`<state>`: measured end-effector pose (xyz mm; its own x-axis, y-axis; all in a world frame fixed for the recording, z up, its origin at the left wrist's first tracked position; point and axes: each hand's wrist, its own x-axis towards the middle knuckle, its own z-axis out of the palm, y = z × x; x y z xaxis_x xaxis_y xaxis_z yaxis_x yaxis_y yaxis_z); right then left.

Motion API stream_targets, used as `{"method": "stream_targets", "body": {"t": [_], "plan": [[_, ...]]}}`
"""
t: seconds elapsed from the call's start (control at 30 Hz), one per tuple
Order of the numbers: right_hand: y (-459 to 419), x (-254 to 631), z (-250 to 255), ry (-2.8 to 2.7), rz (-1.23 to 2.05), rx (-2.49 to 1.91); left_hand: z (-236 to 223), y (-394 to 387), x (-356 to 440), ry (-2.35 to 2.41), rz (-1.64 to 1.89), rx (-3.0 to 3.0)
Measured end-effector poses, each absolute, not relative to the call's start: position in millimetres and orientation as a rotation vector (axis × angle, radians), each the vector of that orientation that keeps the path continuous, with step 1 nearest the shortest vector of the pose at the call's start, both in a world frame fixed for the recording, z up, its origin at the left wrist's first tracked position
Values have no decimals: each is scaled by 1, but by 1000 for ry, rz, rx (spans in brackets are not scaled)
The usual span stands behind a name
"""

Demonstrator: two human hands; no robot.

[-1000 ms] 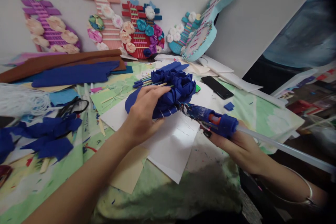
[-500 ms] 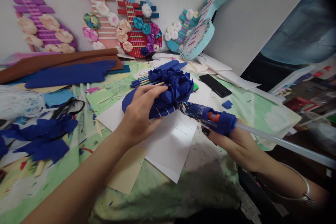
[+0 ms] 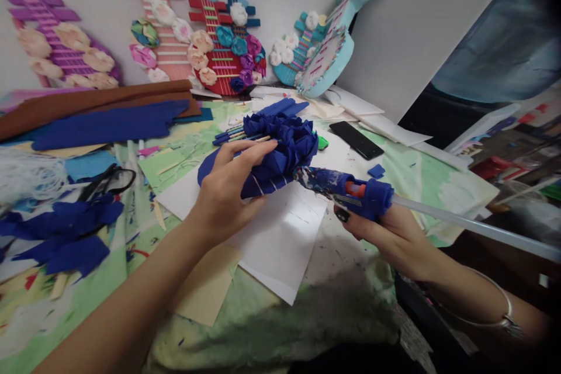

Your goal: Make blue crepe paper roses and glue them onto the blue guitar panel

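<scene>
My left hand (image 3: 232,187) grips the near side of a dark blue craft guitar (image 3: 208,168), its thumb below and its fingers over the top. Blue paper flowers (image 3: 291,143) cover the guitar's right part, and thin sticks (image 3: 228,135) lie across it. My right hand (image 3: 385,231) is wrapped round a blue glue gun (image 3: 346,187) with smeared residue on its front. A long clear glue stick (image 3: 464,225) juts out of its back. The nozzle is at the guitar's lower right edge, by the flowers; whether it touches cannot be made out.
White paper (image 3: 280,257) lies under the guitar. A black phone (image 3: 357,140) rests at the right, near a small blue scrap (image 3: 376,171). Scissors (image 3: 114,178) and blue crepe paper scraps (image 3: 65,228) lie left. Decorated guitars (image 3: 223,64) lean on the wall.
The whole scene has shifted slightly left in view. Both hands keep their holds, and the glue gun's nozzle stays by the guitar's edge.
</scene>
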<state>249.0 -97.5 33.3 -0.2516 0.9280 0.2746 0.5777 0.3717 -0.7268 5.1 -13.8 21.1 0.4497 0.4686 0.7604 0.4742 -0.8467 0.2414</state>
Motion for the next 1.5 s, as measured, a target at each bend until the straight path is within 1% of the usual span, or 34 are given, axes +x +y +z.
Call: {"method": "stream_targets", "body": {"t": [0.27,0.4,0.53,0.7,1.13,1.5], "plan": [[-91,249,32,-1674,1084,-1239,19,-13,3,-926,-1403,-2612],[-87,250,31,-1553,1207,-1166,19,-13,1,-1019,-1430,-2595],[-83,249,30,-1464,1284,-1122,18,-13,0,-1013,-1440,-2604],[-82,250,27,-1427,1332,-1120,17,-11,-1,-986,-1464,-2598],[-83,251,30,-1512,1287,-1162,16,-12,0,-1033,-1480,-2635],[-86,249,31,-1413,1311,-1120,17,-12,1,-966,-1491,-2604]]}}
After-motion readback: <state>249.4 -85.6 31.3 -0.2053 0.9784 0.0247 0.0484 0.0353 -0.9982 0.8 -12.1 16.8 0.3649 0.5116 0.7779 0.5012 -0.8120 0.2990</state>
